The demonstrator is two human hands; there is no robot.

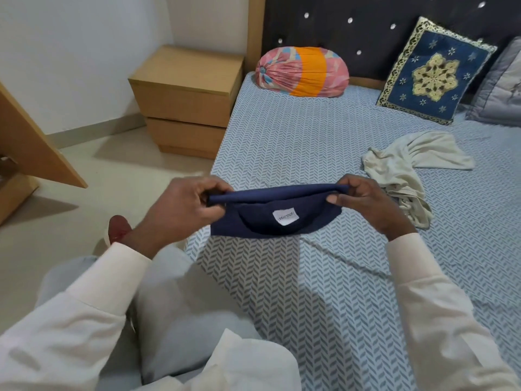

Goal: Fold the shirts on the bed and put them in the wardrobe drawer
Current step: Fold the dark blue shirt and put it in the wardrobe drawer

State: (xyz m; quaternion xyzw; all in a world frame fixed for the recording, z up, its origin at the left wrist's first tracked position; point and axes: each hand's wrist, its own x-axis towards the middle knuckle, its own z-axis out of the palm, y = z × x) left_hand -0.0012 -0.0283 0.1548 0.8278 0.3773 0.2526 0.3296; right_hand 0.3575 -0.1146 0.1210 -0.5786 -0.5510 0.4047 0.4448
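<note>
A navy shirt (270, 213), already folded into a compact bundle, is held just above the near edge of the bed (324, 292), with its lower part hanging close to the patterned sheet. A white label (285, 216) is seen on the side facing the camera. The shirt's upper fold is pinched at its left end by the left hand (180, 210), with fingers curled around the cloth, and at its right end by the right hand (366, 201), thumb pressed against the fabric. Both forearms are covered by pale sleeves (417, 292).

A second, cream shirt (406, 170) is left crumpled and unfolded on the sheet, to the right of and beyond the navy one, well apart from both hands. Farther back, a pink and orange bolster (303, 70) is laid against the dark studded headboard (366, 29), with a blue embroidered cushion (434, 71) propped to its right and a grey pillow (501, 88) partly seen at the frame's edge. A wooden bedside cabinet (186, 97) is placed on the floor to the left of the bed. A slanted wooden panel (33, 142) is visible at far left; what it belongs to cannot be told.
</note>
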